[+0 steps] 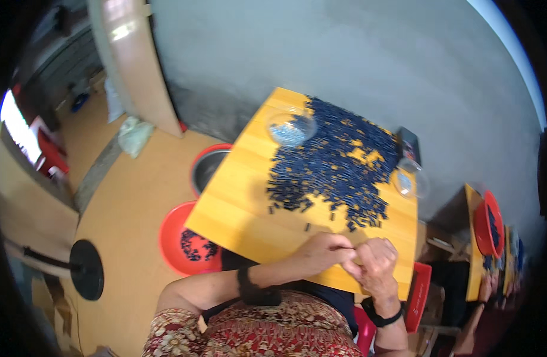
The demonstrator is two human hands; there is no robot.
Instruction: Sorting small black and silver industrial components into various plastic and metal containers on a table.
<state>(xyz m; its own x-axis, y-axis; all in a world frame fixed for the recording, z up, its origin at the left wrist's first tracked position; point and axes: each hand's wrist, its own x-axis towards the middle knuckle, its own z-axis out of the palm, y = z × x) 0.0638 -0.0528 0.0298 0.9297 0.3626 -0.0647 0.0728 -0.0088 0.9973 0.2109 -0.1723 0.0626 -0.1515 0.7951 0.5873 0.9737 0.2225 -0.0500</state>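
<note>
- Grey wall [345,53] behind, tan floor [136,190] at left; a yellow wooden table [243,208] is set against the wall.
- A large heap of small dark pieces [333,163] is spread over the far half of the table; the near half is mostly bare, with a few strays near its middle.
- Left hand [322,251] and right hand [375,262] are held together at the near edge, fingertips pinched on something small; the item itself cannot be made out.
- Two clear bowls are seen: one [291,126] at the far left of the heap with some contents, one [411,179] at the right edge.
- Judged from the heap size, most pieces are left unworked; only a small share appears done.
- A red basin [173,241] with dark pieces and a grey-lined basin [207,168] sit on the floor just left of the table.
- Open room: the bare strip between heap and hands. Right side is tight: another table [472,250] and a co-worker's hand [486,285] are close.
</note>
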